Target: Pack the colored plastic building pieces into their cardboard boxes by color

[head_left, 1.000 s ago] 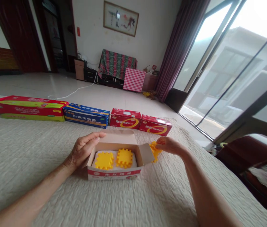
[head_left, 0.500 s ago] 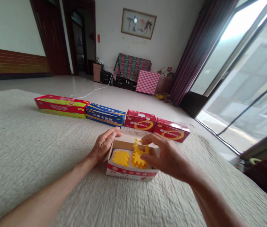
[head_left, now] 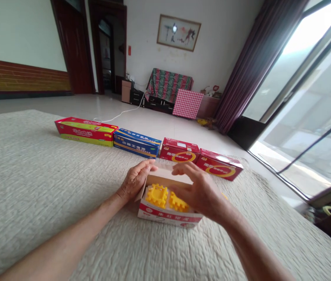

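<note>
An open white box with a red band (head_left: 169,217) stands on the quilted cover. Inside it lie yellow notched pieces, one at the left (head_left: 156,195) and another at the right (head_left: 178,202), partly behind my fingers. My left hand (head_left: 136,180) grips the box's left side and raised flap. Over the right part of the box is my right hand (head_left: 197,187), its thumb and fingers apart with nothing seen between them. A bit of yellow shows just beyond the right wrist.
Beyond the box stands a row: a red and green box (head_left: 86,132), a blue box (head_left: 136,143) and two red boxes (head_left: 179,150), (head_left: 220,164). The quilted cover (head_left: 50,187) lies under everything. Farther off are a checked cloth and a curtain.
My right hand has come off the yellow piece it was touching and its fingers have lifted. The left yellow piece now shows a raised, frame-like top. The view has shifted slightly.
</note>
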The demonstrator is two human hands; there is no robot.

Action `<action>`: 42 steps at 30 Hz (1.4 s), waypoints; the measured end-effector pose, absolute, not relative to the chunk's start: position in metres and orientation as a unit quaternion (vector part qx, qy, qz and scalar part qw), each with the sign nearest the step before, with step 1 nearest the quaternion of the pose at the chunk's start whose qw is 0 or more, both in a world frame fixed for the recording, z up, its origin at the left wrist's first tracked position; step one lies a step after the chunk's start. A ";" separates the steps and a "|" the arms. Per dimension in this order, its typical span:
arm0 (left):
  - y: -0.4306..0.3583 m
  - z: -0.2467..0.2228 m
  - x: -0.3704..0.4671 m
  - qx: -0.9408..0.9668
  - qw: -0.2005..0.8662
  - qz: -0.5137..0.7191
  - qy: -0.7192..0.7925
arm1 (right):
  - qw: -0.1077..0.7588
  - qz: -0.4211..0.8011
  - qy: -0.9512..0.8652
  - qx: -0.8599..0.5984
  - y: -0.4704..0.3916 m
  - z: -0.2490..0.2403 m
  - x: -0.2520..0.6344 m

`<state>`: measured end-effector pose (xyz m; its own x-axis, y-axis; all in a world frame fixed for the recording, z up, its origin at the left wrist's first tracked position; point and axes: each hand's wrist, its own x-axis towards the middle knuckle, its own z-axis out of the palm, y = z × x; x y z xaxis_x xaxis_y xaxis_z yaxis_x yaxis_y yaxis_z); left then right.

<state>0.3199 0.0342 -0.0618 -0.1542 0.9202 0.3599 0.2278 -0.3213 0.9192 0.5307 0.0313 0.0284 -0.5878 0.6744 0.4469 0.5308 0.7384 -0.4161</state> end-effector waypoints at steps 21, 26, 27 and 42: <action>0.032 -0.063 0.317 0.575 0.291 0.546 0.535 | 0.087 0.244 -0.823 -0.505 0.102 -0.015 0.706; 0.032 -0.061 0.318 0.578 0.292 0.544 0.534 | 0.060 0.232 -0.835 -0.495 0.106 -0.024 0.700; 0.032 -0.061 0.318 0.577 0.294 0.545 0.533 | 0.060 0.228 -0.838 -0.492 0.107 -0.026 0.699; 0.035 -0.064 0.317 0.583 0.294 0.553 0.517 | 0.281 0.154 -0.841 -0.436 0.073 0.028 0.658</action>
<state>0.3167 0.0349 -0.0642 -0.1463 0.9290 0.3401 0.2779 -0.2913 0.9154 0.6585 0.0734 0.0284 -0.4621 0.8200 0.3377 0.6472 0.5722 -0.5037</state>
